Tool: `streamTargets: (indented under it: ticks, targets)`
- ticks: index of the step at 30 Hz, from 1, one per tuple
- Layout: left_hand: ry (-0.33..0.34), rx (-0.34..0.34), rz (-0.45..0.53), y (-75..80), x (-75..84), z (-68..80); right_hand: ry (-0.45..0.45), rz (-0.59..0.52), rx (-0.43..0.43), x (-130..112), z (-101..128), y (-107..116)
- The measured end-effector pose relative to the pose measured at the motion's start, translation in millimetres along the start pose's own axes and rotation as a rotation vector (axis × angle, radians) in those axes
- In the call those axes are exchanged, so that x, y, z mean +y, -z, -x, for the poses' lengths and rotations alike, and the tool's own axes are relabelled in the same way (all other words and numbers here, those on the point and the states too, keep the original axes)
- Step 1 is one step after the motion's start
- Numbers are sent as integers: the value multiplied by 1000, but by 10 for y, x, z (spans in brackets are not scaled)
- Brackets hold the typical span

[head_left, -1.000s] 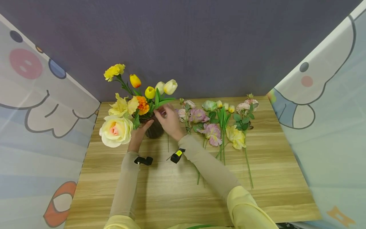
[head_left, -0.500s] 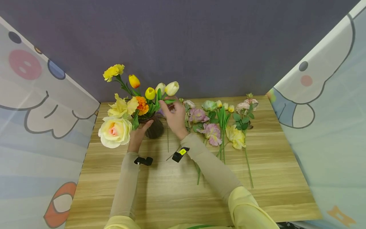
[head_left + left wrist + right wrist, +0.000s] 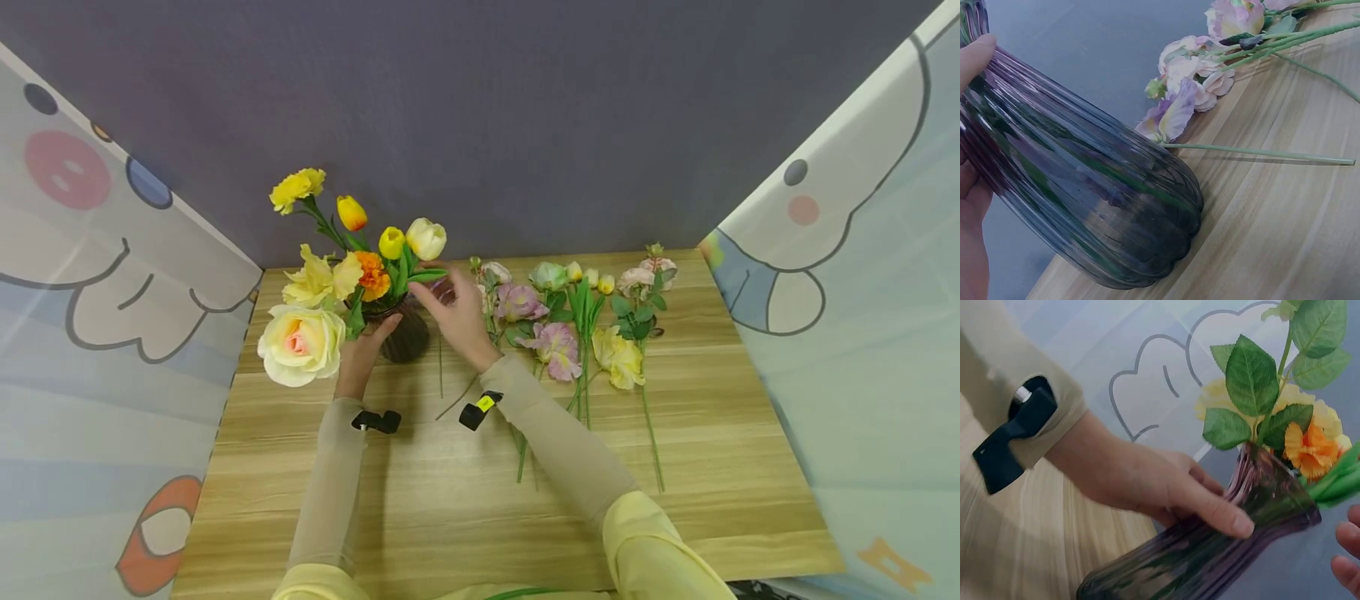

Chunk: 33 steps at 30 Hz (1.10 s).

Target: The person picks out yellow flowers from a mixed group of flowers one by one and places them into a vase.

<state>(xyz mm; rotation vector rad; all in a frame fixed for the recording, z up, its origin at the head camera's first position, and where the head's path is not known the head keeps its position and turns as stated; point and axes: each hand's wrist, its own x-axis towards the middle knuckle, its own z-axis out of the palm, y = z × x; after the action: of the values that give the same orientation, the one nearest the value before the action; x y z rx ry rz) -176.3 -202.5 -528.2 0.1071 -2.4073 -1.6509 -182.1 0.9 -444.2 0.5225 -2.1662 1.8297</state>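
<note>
My left hand (image 3: 362, 357) grips the neck of a ribbed, see-through purple-grey glass vase (image 3: 407, 340), thumb along its side in the right wrist view. The vase (image 3: 1110, 181) looks tilted in both wrist views, with green stems inside. From its mouth rise a cream rose (image 3: 302, 343), an orange flower (image 3: 374, 277), yellow flowers, a yellow tulip (image 3: 392, 242) and a white tulip (image 3: 427, 239). My right hand (image 3: 461, 315) is beside the vase's mouth, thumb near the tulip leaves (image 3: 427, 275). Its fingertips (image 3: 1349, 539) show apart from the glass, with nothing between them.
Loose flowers lie on the wooden table (image 3: 720, 467) to the right: purple flowers (image 3: 557, 350), small tulips (image 3: 592, 279), a yellow flower (image 3: 619, 358) and pale pink roses (image 3: 637, 282). A bare stem (image 3: 1272, 154) lies near the vase. A dark wall (image 3: 525, 125) stands behind.
My right hand moved right and up off the white tulips, then back slightly lower. The white tulip heads shifted left and now overlap. The left hand kept its grip on the vase.
</note>
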Motion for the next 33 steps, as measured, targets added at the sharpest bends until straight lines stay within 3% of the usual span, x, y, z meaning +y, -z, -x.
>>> streamTargets:
  ticks: [4, 10, 12, 19, 22, 29, 33]
  targets:
    - [13, -3, 8, -1, 0, -4, -61, -39, -33, 103, 125, 111]
    - [231, -115, -39, 17, 14, 12, -89, -20, 11, 340, 403, 397]
    - [241, -109, -31, 19, 19, 15, -103, 11, 45, 418, 496, 498]
    - [376, -136, -8, 52, 39, 28, -184, 77, 114, 652, 722, 793]
    - [368, -128, 2, 53, 50, 23, -209, 115, 141, 747, 802, 902]
    - [420, -146, -14, 57, 75, 33, -212, 248, 192, 970, 1002, 1183]
    - [385, -144, -1, 55, 56, 28, -218, 310, 236, 1076, 1113, 1350]
